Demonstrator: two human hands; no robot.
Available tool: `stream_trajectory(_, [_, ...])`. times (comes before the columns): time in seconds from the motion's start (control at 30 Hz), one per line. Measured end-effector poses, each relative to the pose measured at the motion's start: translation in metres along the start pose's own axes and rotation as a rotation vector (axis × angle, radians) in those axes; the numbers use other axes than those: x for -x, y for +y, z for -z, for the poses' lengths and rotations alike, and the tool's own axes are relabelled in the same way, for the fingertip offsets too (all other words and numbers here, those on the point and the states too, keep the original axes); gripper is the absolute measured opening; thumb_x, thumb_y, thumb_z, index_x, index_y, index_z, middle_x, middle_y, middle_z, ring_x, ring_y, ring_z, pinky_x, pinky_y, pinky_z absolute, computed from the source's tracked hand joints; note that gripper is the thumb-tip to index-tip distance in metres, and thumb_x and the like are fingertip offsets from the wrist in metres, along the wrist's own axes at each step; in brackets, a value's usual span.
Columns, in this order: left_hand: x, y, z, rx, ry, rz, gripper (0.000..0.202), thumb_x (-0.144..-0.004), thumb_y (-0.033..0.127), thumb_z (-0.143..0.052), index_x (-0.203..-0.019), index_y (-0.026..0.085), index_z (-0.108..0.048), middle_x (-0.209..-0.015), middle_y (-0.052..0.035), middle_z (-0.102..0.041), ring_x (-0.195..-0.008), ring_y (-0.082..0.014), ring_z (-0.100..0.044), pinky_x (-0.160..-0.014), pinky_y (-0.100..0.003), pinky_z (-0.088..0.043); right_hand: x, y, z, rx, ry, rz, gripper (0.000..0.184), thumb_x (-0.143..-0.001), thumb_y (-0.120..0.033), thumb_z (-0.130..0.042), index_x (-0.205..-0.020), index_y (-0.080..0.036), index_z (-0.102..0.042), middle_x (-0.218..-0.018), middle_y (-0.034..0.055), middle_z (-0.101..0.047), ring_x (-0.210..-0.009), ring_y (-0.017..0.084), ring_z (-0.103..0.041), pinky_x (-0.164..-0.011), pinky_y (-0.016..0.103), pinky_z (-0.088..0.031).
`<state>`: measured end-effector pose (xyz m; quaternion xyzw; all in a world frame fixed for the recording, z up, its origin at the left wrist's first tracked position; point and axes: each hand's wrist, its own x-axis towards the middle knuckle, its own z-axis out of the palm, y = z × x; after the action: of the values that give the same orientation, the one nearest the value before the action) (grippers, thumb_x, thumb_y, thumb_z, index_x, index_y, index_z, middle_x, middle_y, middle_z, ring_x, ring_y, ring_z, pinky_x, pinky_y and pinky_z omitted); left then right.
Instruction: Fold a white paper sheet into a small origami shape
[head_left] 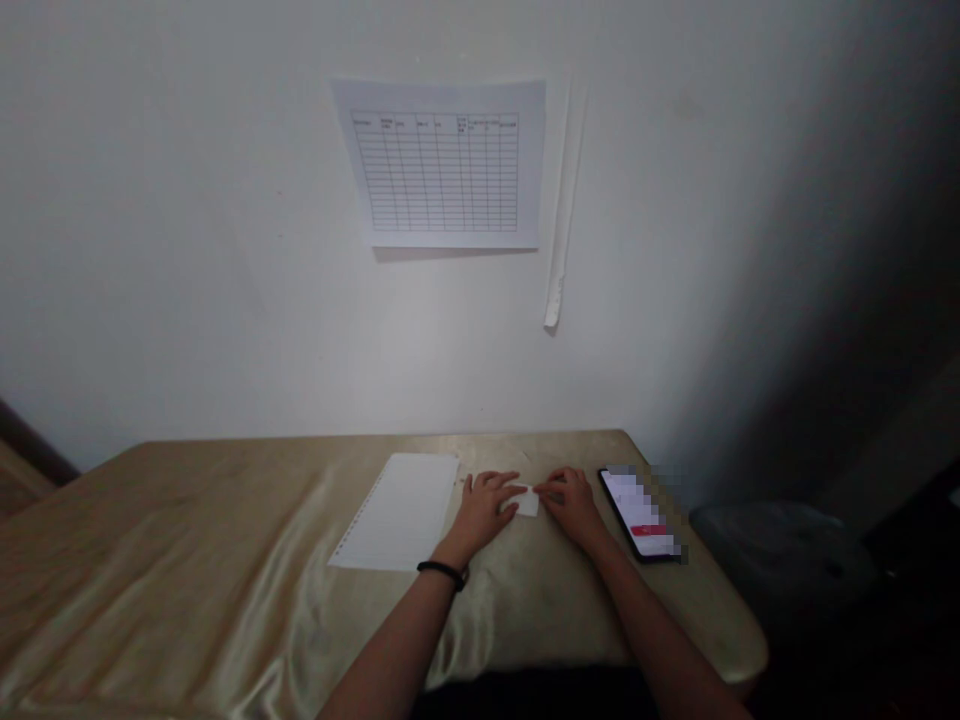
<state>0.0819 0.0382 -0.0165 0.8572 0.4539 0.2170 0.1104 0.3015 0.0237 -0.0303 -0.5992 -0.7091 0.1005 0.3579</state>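
A small white piece of paper point(528, 504) lies on the cloth-covered table between my two hands. My left hand point(484, 512) rests at its left side with fingers stretched out and apart, the fingertips touching the paper. From the right, my right hand point(571, 502) bends its fingers together at the paper's upper right edge and appears to pinch it. A larger white loose-leaf sheet point(397, 510), punched with holes down its left side, is beside my left hand. A black band point(442, 570) circles my left wrist.
A phone point(637, 515) with a lit, partly blurred screen lies right of my right hand. The gold satin tablecloth point(187, 570) is wrinkled on the left. A printed table sheet point(450, 165) and a narrow paper strip point(561, 220) hang on the wall. Dark objects stand at right.
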Motion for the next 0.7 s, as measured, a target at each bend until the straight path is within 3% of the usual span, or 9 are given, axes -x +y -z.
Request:
stream_trajectory(0.1, [0.001, 0.002, 0.0, -0.042, -0.034, 0.02, 0.036, -0.091, 0.03, -0.061, -0.124, 0.045, -0.066, -0.149, 0.0072, -0.053, -0.133, -0.0301, -0.041, -0.115, -0.065, -0.018, -0.004, 0.003, -0.001, -0.057, 0.038, -0.052, 0.014, -0.082, -0.021, -0.068, -0.089, -0.025, -0.079, -0.104, 0.0073, -0.066, -0.108, 0.024, -0.056, -0.099, 0.035, -0.043])
stream_trajectory(0.2, [0.001, 0.004, 0.002, -0.063, -0.037, 0.036, 0.036, -0.091, 0.032, -0.061, -0.124, 0.044, -0.066, -0.151, 0.0072, -0.05, -0.133, -0.0305, -0.041, -0.116, -0.064, -0.019, -0.006, 0.005, -0.003, -0.064, 0.062, -0.096, 0.011, -0.082, -0.021, -0.067, -0.086, -0.022, -0.078, -0.105, 0.0079, -0.067, -0.108, 0.025, -0.056, -0.099, 0.035, -0.043])
stream_trajectory(0.7, [-0.001, 0.004, 0.006, -0.089, -0.055, 0.118, 0.033, -0.089, 0.047, -0.064, -0.121, 0.053, -0.066, -0.154, 0.0077, -0.046, -0.14, -0.0382, -0.034, -0.114, -0.069, -0.014, -0.006, -0.005, -0.004, 0.107, 0.001, -0.068, 0.01, -0.085, -0.026, -0.068, -0.088, -0.028, -0.077, -0.11, 0.0085, -0.061, -0.111, 0.026, -0.052, -0.096, 0.039, -0.041])
